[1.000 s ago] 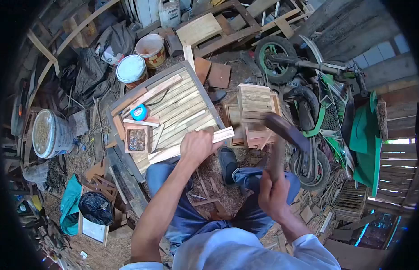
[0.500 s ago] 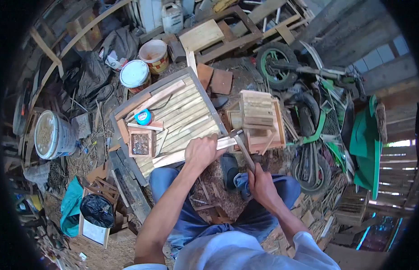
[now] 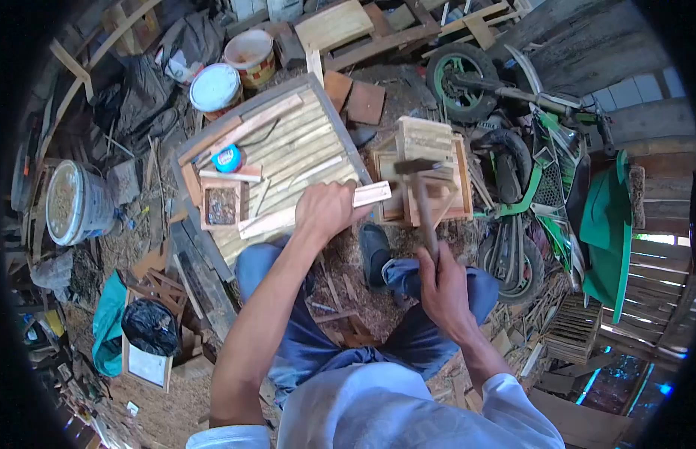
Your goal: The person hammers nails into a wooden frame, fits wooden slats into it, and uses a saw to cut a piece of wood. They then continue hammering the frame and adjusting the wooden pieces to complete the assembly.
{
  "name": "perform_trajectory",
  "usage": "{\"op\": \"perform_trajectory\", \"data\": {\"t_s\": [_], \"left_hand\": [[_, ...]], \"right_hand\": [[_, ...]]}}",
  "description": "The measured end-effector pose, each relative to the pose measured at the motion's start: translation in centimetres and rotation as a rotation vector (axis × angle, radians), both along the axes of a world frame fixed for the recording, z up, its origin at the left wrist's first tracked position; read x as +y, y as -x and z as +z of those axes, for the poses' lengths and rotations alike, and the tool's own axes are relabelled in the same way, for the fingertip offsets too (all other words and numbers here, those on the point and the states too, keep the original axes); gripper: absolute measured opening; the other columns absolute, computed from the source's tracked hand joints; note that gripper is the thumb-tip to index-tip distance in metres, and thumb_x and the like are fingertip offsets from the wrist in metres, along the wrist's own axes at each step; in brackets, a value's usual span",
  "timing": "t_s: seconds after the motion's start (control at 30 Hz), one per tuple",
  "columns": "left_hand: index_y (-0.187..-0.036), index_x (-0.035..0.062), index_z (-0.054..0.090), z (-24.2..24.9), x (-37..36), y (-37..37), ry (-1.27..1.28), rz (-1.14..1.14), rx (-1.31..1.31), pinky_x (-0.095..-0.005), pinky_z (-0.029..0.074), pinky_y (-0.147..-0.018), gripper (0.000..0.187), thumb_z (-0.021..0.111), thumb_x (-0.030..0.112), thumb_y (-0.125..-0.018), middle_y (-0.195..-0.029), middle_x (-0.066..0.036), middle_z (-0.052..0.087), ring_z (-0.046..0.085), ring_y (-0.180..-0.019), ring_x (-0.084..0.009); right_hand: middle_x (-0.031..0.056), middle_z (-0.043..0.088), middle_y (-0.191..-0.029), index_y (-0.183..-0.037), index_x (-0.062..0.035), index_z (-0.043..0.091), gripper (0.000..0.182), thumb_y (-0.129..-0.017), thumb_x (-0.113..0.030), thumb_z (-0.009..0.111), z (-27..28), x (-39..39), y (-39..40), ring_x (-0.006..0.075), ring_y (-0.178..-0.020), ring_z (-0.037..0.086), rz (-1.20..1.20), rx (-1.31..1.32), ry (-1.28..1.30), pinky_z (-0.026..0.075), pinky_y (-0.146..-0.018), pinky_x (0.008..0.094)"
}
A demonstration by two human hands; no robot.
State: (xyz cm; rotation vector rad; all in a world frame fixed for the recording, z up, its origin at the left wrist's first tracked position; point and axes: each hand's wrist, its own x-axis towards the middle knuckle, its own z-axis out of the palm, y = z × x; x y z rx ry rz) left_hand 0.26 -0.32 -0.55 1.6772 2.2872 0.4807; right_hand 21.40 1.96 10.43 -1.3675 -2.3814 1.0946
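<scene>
Wooden boards and scraps crowd the workshop floor around a low slatted counter [image 3: 339, 129]. Seen from the head, the left hand [image 3: 324, 209] is curled firmly over a pale wood strip [image 3: 373, 194], which lies along the counter's near edge with its right end jutting past the corner. The right hand [image 3: 443, 288] is wrapped round the lower handle of a hammer [image 3: 425, 213], whose head stands up and to the right of that end, apart from it.

Good hammering here would seem to want the strip pinned flat, fingers well back from the struck end, and square, short blows; the jutting end could bounce if poorly supported.

Counted out: two hands, one hammer, one held strip, one small box [image 3: 243, 203] of what look like nails, one blue round container [image 3: 227, 159], one motorbike [image 3: 538, 183] and three buckets [image 3: 262, 73].
</scene>
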Motion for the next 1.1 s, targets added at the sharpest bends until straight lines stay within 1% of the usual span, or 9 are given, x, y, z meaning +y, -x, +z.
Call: {"op": "perform_trajectory", "data": {"t_s": [0.17,0.3,0.47,0.6,0.73,0.83,0.87,0.97,1.1], "left_hand": [[-0.079,0.0061,0.068,-0.6,-0.3,-0.3,-0.031,-0.009,-0.019,-0.0419,0.053,-0.056,0.05,0.063,0.056,-0.077,-0.064,-0.017,0.065,0.065,-0.059,-0.0324],[-0.079,0.0057,0.067,-0.9,-0.5,-0.6,-0.025,-0.025,0.029,-0.041,0.052,-0.055,0.049,0.064,0.055,-0.077,-0.061,-0.015,0.064,0.065,-0.058,-0.0319],[-0.08,0.0062,0.068,-0.1,-0.3,-0.5,0.032,-0.027,0.028,-0.0384,0.053,-0.06,0.042,0.067,0.048,-0.077,-0.065,-0.014,0.066,0.066,-0.061,-0.0288],[-0.082,0.0064,0.069,0.3,-0.6,-0.7,0.014,-0.03,0.031,-0.0382,0.053,-0.06,0.042,0.066,0.048,-0.077,-0.064,-0.014,0.066,0.066,-0.06,-0.0286],[-0.083,0.0067,0.069,0.4,-0.7,-0.5,0.012,-0.023,0.037,-0.0377,0.054,-0.059,0.042,0.066,0.048,-0.077,-0.064,-0.014,0.066,0.066,-0.06,-0.0283],[-0.081,0.0062,0.067,-0.8,-0.5,-0.5,-0.04,-0.034,0.022,-0.0409,0.052,-0.053,0.049,0.064,0.055,-0.078,-0.06,-0.015,0.064,0.064,-0.055,-0.031],[-0.08,0.0063,0.067,-1.0,-0.6,-0.5,-0.046,-0.037,0.021,-0.0409,0.052,-0.053,0.049,0.063,0.055,-0.078,-0.06,-0.015,0.064,0.064,-0.055,-0.0309],[-0.079,0.0069,0.068,0.4,-0.9,-1.2,0.004,-0.033,0.028,-0.0385,0.053,-0.055,0.044,0.064,0.051,-0.078,-0.062,-0.014,0.065,0.066,-0.057,-0.0284],[-0.077,0.0071,0.068,0.3,-0.7,-1.1,0.021,-0.032,0.031,-0.0374,0.054,-0.056,0.041,0.065,0.048,-0.078,-0.064,-0.013,0.066,0.066,-0.059,-0.0269]], "right_hand": [[0.0296,0.054,-0.066,-0.095,0.0013,0.044,0.013,-0.092,-0.008,0.053,-0.6,-1.5,-0.3,0.0498,-0.066,0.055,-0.009,0.073,-0.121,0.042,-0.048,0.0468],[0.0305,0.056,-0.068,-0.094,0.0021,0.044,0.013,-0.092,-0.007,0.053,-4.4,-0.1,-1.5,0.0495,-0.07,0.056,0.044,-0.096,-0.114,0.042,-0.05,0.0493],[0.0277,0.055,-0.063,-0.093,0.0007,0.046,0.011,-0.093,-0.01,0.051,0.8,-1.3,-0.9,0.0489,-0.064,0.056,-0.079,0.057,-0.126,0.042,-0.048,0.0484],[0.0282,0.053,-0.062,-0.091,-0.0005,0.043,0.011,-0.093,-0.009,0.051,-4.9,0.3,-1.4,0.049,-0.062,0.055,0.12,-0.097,-0.152,0.041,-0.048,0.0486],[0.0266,0.053,-0.06,-0.089,0.0012,0.044,0.012,-0.093,-0.008,0.05,-0.7,-0.3,-0.2,0.0479,-0.061,0.056,-0.013,-0.046,-0.069,0.042,-0.047,0.0453],[0.0261,0.053,-0.06,-0.089,0.0025,0.045,0.012,-0.093,-0.007,0.049,0.9,-1.5,-0.9,0.0479,-0.062,0.056,-0.058,0.118,-0.157,0.042,-0.047,0.0444],[0.0246,0.053,-0.059,-0.091,0.0027,0.045,0.01,-0.093,-0.007,0.048,-2.0,-1.5,-1.8,0.0469,-0.058,0.056,-0.013,0.16,-0.309,0.042,-0.047,0.0443],[0.0222,0.053,-0.059,-0.092,0.0022,0.046,0.01,-0.093,-0.008,0.049,-5.3,0.4,-2.6,0.0438,-0.055,0.057,0.117,-0.165,-0.17,0.042,-0.047,0.0433],[0.019,0.053,-0.06,-0.091,0.0009,0.047,0.01,-0.092,-0.007,0.052,1.5,-0.8,-0.3,0.0406,-0.056,0.057,-0.029,0.005,-0.125,0.042,-0.048,0.0422]]}}
